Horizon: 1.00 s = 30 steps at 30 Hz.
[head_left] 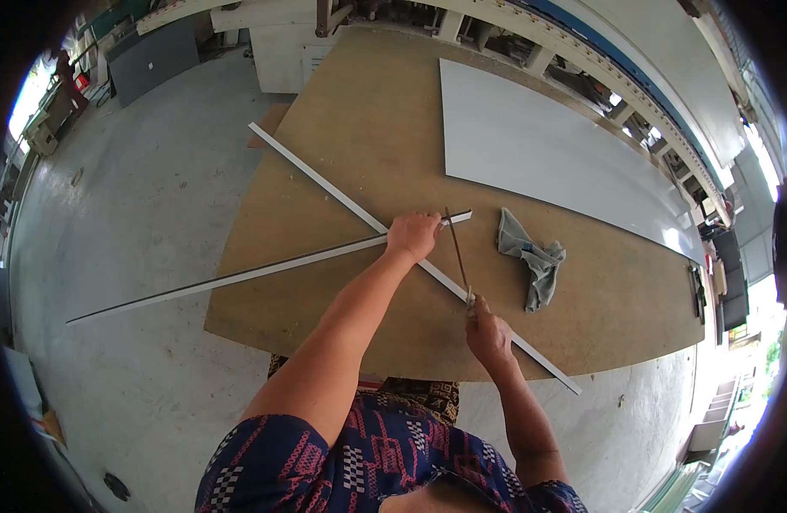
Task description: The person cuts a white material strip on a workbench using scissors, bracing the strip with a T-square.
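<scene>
My left hand is closed around a long white strip with a dark edge, close to its right end. That strip lies across a second white strip, which runs diagonally over the brown tabletop. In my right hand is the handle of a thin saw-like blade. The blade reaches up to the held strip, just right of my left hand, and crosses it near its end. Whether it has cut into the strip cannot be made out.
A crumpled grey cloth lies right of the blade. Behind it is a large glossy white panel. A long machine borders the table's far side. The held strip sticks out past the table's left edge over the floor.
</scene>
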{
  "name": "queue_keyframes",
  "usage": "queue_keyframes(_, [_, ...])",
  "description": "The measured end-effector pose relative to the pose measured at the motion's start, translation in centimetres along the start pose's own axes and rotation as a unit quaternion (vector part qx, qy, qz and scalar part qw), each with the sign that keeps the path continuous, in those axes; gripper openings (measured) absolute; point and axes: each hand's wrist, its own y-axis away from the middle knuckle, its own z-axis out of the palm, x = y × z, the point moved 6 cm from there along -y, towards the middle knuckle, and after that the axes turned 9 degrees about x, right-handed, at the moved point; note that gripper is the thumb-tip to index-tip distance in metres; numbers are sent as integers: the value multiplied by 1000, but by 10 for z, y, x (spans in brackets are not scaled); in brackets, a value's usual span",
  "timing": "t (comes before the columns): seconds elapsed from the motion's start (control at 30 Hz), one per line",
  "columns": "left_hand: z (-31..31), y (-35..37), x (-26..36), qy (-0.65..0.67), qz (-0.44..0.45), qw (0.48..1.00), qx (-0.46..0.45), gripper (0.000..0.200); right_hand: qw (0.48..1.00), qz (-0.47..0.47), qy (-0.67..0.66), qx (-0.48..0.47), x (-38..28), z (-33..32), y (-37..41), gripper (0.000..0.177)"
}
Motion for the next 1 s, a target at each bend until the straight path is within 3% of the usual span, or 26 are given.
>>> queue_keyframes(0.17, [-2,2,4,-7,6,1000,1,19,996,68,11,-55,6,-10,3,57])
queue_keyframes(0.3, [-1,1,3,-7,7,1000,3,19,999,30,-6,-28,0,-5,-1,58])
queue_keyframes(0.6, [-7,2,5,-21,10,1000,-14,19,1000,6,-7,26,-32,37,-131,53])
queue_keyframes(0.8, [-8,9,17,2,69,997,-16,19,998,60,-18,29,-28,17,-92,44])
queue_keyframes(0.9, [-8,9,19,-4,55,998,-40,18,996,77,-27,35,-20,27,-96,47])
queue_keyframes(1.0, [-6,8,18,-9,37,999,-35,18,986,123,-97,-58,-11,38,-120,49])
